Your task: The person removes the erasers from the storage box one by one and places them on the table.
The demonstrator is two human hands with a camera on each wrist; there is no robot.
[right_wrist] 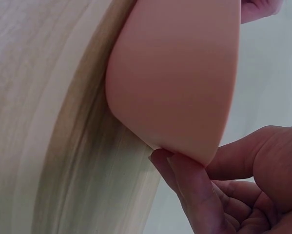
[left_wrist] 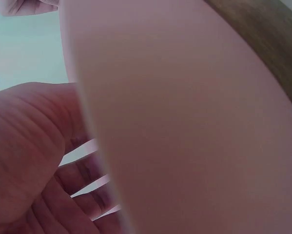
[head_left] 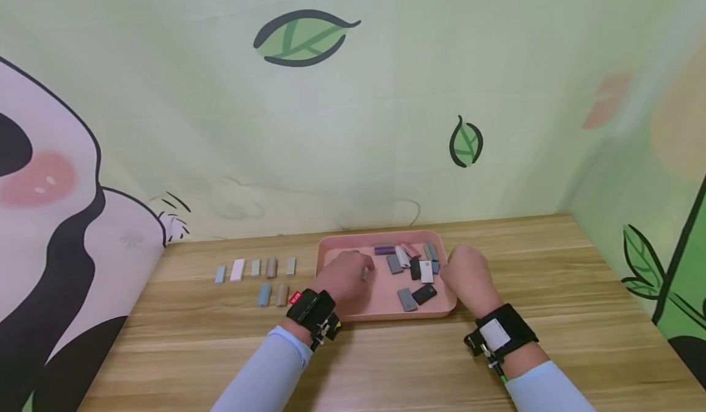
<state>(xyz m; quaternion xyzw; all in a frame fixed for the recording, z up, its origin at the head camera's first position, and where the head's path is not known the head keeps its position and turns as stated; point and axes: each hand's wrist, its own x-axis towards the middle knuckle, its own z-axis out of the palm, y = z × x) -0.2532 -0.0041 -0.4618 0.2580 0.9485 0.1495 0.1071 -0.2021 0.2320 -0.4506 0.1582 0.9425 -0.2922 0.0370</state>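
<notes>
A pink tray (head_left: 380, 311) on the table holds several small flat pieces, among them a purple piece (head_left: 384, 249), a white piece (head_left: 426, 271) and a black piece (head_left: 424, 294). My left hand (head_left: 343, 275) reaches over the tray's left side, fingers bent, with a small grey-green piece (head_left: 364, 274) showing at the fingertips. From the left wrist, the tray wall (left_wrist: 184, 122) hides those fingertips. My right hand (head_left: 467, 275) grips the tray's right edge; in the right wrist view, its fingers (right_wrist: 197, 195) and thumb pinch the corner of the wall.
Left of the tray, small pieces lie in two rows on the wooden table (head_left: 193, 332), including a white piece (head_left: 237, 270), a blue piece (head_left: 264, 295) and a brown piece (head_left: 282, 295). A red piece (head_left: 295, 297) sits beside the left wrist. A printed cloth (head_left: 397, 105) hangs behind.
</notes>
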